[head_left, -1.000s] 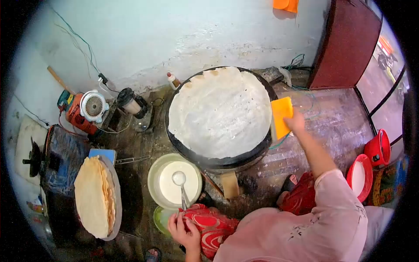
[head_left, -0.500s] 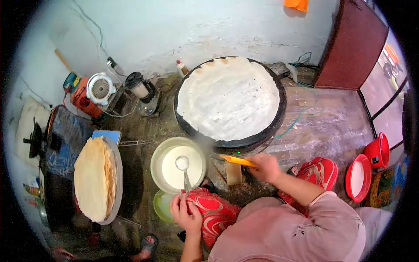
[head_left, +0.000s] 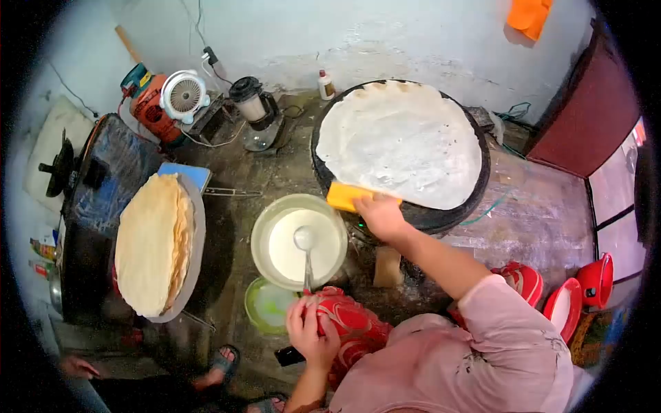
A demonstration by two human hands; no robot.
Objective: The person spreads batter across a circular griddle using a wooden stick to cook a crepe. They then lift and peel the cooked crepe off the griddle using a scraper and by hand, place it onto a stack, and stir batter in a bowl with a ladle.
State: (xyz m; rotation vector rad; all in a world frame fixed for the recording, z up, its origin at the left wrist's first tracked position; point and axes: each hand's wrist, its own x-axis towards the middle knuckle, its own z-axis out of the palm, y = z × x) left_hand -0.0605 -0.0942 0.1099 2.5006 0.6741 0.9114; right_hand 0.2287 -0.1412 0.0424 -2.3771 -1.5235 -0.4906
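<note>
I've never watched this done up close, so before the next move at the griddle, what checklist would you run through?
1. Scraper in hand: ok, the right hand holds it at the griddle's near edge.
2. Pale sheet spread out: ok, it covers most of the griddle, leaving a dark rim.
3. Sheet cooked through: cannot tell from its upper side.
4. Ladle in the bowl: ok, its cup is there.
5. Left hand gripping the ladle: cannot tell; the handle's end is beside it.
6. Flatbread stack apart from the griddle: ok.
</note>
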